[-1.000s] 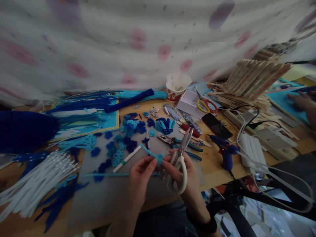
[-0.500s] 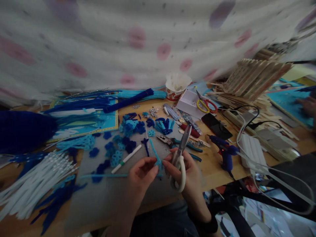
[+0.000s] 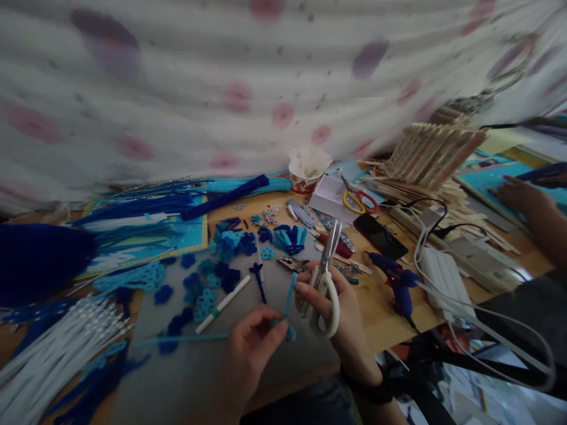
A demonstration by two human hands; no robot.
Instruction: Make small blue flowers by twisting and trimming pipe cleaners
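Pinched in my left hand (image 3: 259,339) is the looped lower part of a light blue pipe cleaner (image 3: 289,298), its straight end sticking upward. White-handled scissors (image 3: 328,277) hang in my right hand (image 3: 343,313), blades pointing up and away. The thumb and forefinger of that hand also touch the top end of the pipe cleaner. Below my hands lies a grey mat (image 3: 177,378). On it are a white pen (image 3: 224,304), a dark blue twisted stem (image 3: 258,282) and several blue fuzzy flowers (image 3: 204,302). Pliers (image 3: 290,264) lie just beyond my right hand, partly hidden.
White stems (image 3: 71,348) lie at left, blue pipe cleaners (image 3: 146,206) behind. A glue gun (image 3: 396,280) with a cord, a phone (image 3: 380,236), a paper cup (image 3: 306,170) and wooden sticks (image 3: 436,153) stand rightward. Another person's hand (image 3: 516,192) is at far right.
My right hand has moved up to the pipe cleaner's free end, which now stands more upright. The loop hangs lower by my left fingers. The view has shifted, and the other person's hand shows more.
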